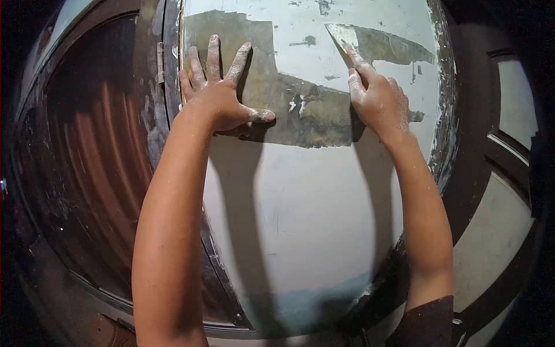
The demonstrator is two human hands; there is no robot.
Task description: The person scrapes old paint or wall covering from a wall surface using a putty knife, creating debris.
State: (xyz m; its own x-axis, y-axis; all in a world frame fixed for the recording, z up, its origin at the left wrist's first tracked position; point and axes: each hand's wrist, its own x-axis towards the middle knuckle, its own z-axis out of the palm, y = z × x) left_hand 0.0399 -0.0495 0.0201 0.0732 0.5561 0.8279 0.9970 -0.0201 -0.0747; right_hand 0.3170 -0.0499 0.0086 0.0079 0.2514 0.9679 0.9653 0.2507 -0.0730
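My left hand (217, 98) lies flat with its fingers spread on a scraped grey patch (260, 87) of the white wall panel (300, 214). Pale dust coats its fingers. My right hand (378, 98) is wrapped round a scraper (342, 37), forefinger stretched along it. Up against the panel is the scraper's thin blade, at the lower left edge of a second grey patch (399, 46). The scraper's handle is mostly hidden in the hand. Ragged edges of white coating border both patches.
At the left is a dark wooden frame with a hinge (161, 62) and a brown curtain (95, 156) behind it. A dark frame with pale panels (491, 231) stands at the right. Chipped paint runs down the panel's right edge (448, 110).
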